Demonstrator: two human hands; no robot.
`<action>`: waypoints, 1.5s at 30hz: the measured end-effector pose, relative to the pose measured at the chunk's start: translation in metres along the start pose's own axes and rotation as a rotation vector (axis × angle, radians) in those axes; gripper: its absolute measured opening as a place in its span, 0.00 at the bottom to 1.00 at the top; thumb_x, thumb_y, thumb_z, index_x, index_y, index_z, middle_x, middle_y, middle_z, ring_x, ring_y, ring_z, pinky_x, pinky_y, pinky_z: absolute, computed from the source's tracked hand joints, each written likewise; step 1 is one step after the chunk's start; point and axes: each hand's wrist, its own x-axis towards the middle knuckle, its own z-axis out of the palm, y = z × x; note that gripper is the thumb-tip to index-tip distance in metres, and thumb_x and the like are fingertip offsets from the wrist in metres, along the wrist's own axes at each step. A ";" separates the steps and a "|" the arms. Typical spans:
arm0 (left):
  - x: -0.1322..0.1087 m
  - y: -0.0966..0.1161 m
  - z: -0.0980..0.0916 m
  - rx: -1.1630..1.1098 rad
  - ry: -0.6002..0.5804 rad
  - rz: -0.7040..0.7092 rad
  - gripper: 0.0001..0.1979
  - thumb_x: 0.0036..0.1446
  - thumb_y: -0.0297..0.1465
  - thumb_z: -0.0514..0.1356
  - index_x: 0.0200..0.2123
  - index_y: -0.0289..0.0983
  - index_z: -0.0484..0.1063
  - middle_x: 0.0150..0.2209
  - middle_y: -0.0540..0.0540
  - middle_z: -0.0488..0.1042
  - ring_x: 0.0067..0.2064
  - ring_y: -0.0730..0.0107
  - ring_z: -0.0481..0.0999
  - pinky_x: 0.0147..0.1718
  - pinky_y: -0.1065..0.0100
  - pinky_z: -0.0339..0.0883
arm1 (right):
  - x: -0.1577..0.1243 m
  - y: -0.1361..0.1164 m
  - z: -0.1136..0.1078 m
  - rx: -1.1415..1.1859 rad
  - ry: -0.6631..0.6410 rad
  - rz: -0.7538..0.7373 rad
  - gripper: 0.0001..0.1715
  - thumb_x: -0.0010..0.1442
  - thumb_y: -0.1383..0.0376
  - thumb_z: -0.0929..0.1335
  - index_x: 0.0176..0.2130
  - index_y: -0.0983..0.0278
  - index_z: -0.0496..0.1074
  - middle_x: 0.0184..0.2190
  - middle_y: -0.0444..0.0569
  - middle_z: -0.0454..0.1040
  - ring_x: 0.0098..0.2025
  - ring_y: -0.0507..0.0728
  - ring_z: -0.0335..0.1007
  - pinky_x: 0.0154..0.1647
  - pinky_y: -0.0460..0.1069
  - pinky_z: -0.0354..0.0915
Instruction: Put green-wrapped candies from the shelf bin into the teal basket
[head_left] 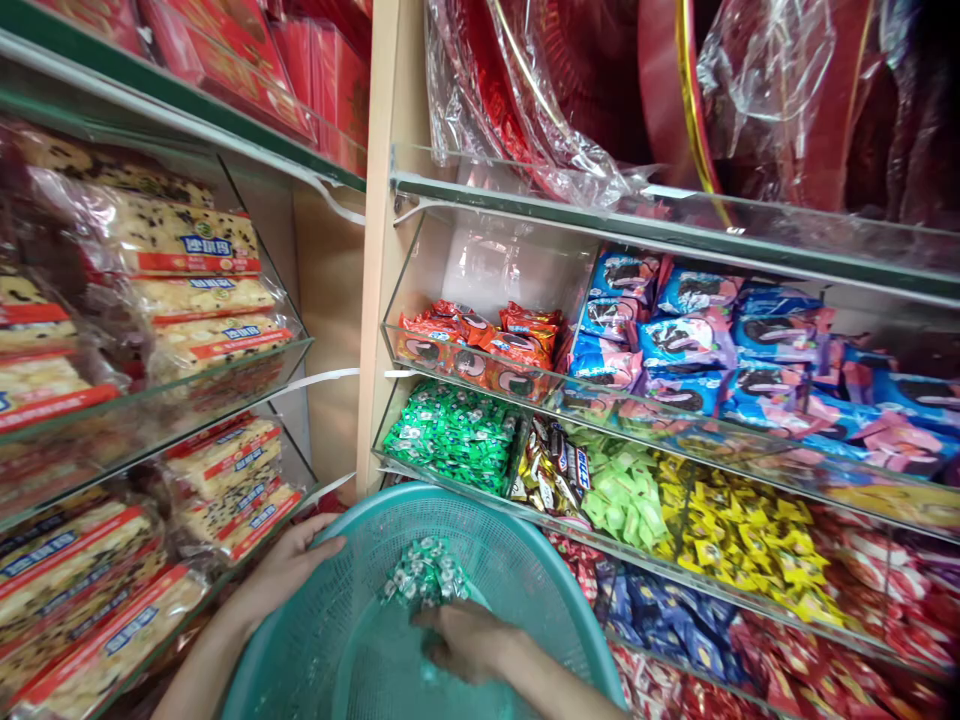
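A teal mesh basket (517, 560) sits low in the middle of the view, tilted toward me. My left hand (289, 570) grips its left rim, thumb over the edge. My right hand (469, 640) reaches inside, fingers curled down among a small heap of green-and-white wrapped candies (424, 575) at the basket's bottom. Whether those fingers hold any candy is hidden. Just above the basket, a clear shelf bin holds many of the same green candies (454, 435).
Clear acrylic shelves (675, 210) hold orange snack packs (480, 345), blue and pink cookie packs (690, 340), light green (626, 490) and yellow candies (742, 535). Stacked nougat-like bars (187, 270) fill the left shelves. A wooden upright (379, 250) divides them.
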 end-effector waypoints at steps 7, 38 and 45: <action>0.002 -0.001 -0.002 0.015 -0.026 0.022 0.26 0.49 0.42 0.66 0.47 0.35 0.66 0.44 0.41 0.76 0.44 0.54 0.75 0.40 0.63 0.70 | 0.002 -0.004 -0.009 -0.167 -0.041 0.206 0.16 0.53 0.72 0.62 0.37 0.66 0.77 0.37 0.56 0.78 0.41 0.61 0.74 0.39 0.49 0.66; 0.004 -0.005 -0.004 -0.035 -0.031 0.039 0.22 0.49 0.41 0.66 0.44 0.35 0.68 0.41 0.43 0.77 0.38 0.58 0.76 0.38 0.63 0.70 | 0.005 -0.010 -0.148 -0.519 0.780 0.173 0.06 0.61 0.65 0.64 0.35 0.61 0.72 0.36 0.48 0.68 0.40 0.57 0.58 0.36 0.51 0.48; 0.004 -0.005 -0.005 -0.033 -0.023 0.045 0.23 0.47 0.42 0.67 0.43 0.35 0.70 0.41 0.42 0.77 0.37 0.57 0.76 0.37 0.64 0.70 | 0.013 -0.006 -0.142 -0.552 0.785 0.173 0.13 0.64 0.64 0.61 0.30 0.62 0.70 0.33 0.47 0.67 0.39 0.56 0.57 0.36 0.52 0.46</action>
